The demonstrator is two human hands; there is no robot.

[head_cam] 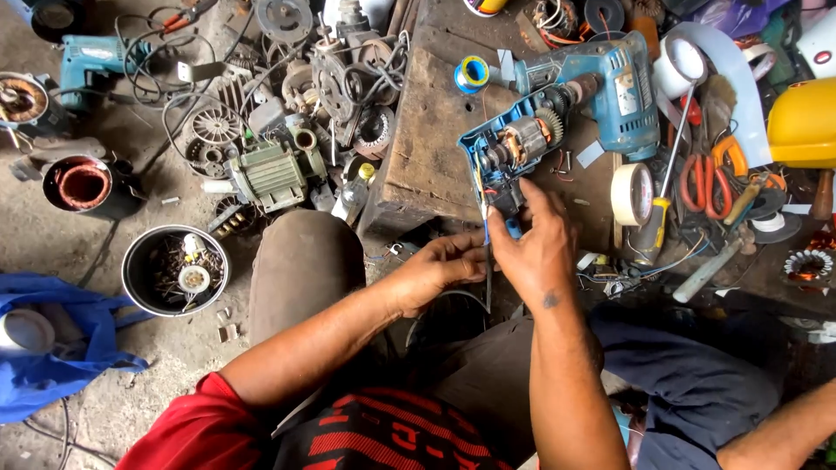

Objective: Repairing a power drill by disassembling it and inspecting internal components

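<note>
A: Nearest the lens is the person's own red and black shirt (pixel 383 431), then the two forearms reaching away over the knees. What sits at the far end of them?

B: An opened blue electric drill (pixel 557 113), lying on a worn wooden bench (pixel 427 148). One half of its shell is off, so the copper-wound motor and a gear show. Its long axis runs slantwise, chuck end up and to the right, handle end down towards the hands.

A: And the hands themselves?

B: The right hand (pixel 531 248) is the nearer one to the drill. Its grip is clamped on the bottom of the handle, thumb and fingers wrapped about the blue plastic. The left hand (pixel 440 270) comes in from the left, just below, with its fingertips pinched together on thin wires that hang from the handle. So the drill lies directly above and beyond both hands.

A: What else, going down in size?

B: On the floor to the left, a green electric motor (pixel 270 174), then a round metal bowl (pixel 174 270) of small parts. Right of the drill, a roll of masking tape (pixel 633 193), red-handled scissors (pixel 707 184), and a yellow-handled screwdriver (pixel 657 204). A small blue spool (pixel 473 73) stands on the bench behind the drill.
</note>
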